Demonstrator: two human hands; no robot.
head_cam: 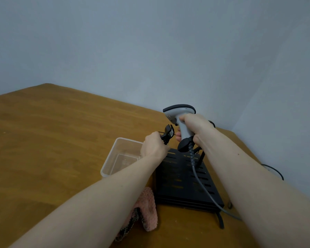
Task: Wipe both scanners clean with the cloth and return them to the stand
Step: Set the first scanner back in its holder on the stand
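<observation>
My right hand grips the handle of a grey and black scanner, held upright above the black slotted stand base. Its grey cable trails down over the base toward me. My left hand holds the black clip-like holder at the top of the stand, just left of the scanner. A pink cloth lies on the wooden table beside the base, partly under my left forearm. A second scanner is not visible.
A clear plastic tub stands left of the stand base, partly behind my left hand. A black cable loops at the right table edge. Grey walls meet in a corner behind the table.
</observation>
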